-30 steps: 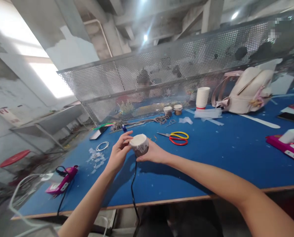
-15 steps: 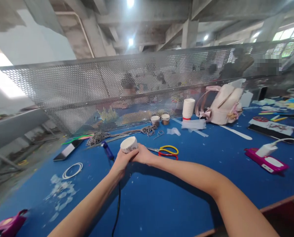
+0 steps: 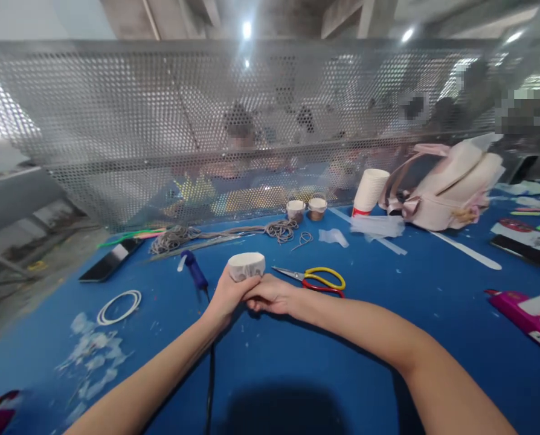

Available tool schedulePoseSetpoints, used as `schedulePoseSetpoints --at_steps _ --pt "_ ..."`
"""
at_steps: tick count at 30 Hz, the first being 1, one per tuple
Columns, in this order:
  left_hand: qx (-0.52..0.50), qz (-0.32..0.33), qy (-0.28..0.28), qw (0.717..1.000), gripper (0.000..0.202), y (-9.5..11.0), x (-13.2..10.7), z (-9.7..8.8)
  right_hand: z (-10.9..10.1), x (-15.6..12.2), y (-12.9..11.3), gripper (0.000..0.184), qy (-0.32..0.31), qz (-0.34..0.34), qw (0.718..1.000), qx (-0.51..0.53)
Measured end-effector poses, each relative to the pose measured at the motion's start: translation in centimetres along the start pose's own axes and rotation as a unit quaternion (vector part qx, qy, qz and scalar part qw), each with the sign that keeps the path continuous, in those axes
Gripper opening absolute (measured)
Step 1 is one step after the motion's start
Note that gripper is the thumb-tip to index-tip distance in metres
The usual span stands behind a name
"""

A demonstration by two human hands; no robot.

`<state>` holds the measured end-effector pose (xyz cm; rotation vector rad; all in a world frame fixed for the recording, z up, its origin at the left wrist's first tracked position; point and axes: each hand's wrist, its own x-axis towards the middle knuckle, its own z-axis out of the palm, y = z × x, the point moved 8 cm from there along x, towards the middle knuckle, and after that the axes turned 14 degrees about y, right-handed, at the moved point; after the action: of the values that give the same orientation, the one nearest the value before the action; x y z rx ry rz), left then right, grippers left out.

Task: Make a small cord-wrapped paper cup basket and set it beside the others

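Observation:
A short white paper cup [image 3: 246, 266], its side wrapped in pale, wrinkled material, is held above the table by my left hand [image 3: 229, 291]. The thumb of that hand lies across the cup's lower side. My right hand [image 3: 270, 295] is closed right beside the cup's base and touches the left thumb; what its curled fingers hold, if anything, is hidden. To the right lie scissors [image 3: 310, 279] with one yellow and one red handle. On the left, a blue-handled tool [image 3: 194, 270] with a black cord rests on the table.
Grey cord bundles [image 3: 174, 239], two small cups [image 3: 317, 208] and a stack of paper cups [image 3: 370, 190] line the perforated metal screen [image 3: 129, 121]. A pale pink backpack [image 3: 451, 187] stands at right. White scraps [image 3: 93, 353], a white ring coil [image 3: 118, 307] and a phone [image 3: 109, 263] lie left.
The view has tipped down and shifted. The cup has turned more upright in my left hand. My right hand has slid lower beside it, its fingers now curled.

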<state>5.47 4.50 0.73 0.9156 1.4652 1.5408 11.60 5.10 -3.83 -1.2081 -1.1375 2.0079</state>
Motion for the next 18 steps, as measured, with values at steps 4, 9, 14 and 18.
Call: schedulePoseSetpoints --at_steps 4,9,14,18 --pt "-0.045 -0.029 0.003 0.999 0.054 -0.2 -0.5 -0.2 0.0 -1.4 0.1 0.017 -0.018 0.029 0.999 -0.005" --pt "-0.094 -0.049 0.010 0.994 0.042 -0.3 0.1 -0.8 -0.1 -1.8 -0.7 0.018 -0.021 -0.012 0.999 -0.037" --pt "-0.146 -0.066 0.018 0.987 0.039 -0.5 1.0 -1.0 -1.2 -3.3 -0.8 0.024 -0.013 -0.089 0.989 -0.121" --pt "-0.167 -0.074 0.034 0.983 0.038 -0.4 2.0 -1.7 -2.5 -7.5 -1.5 0.035 -0.049 -0.220 0.921 -0.318"
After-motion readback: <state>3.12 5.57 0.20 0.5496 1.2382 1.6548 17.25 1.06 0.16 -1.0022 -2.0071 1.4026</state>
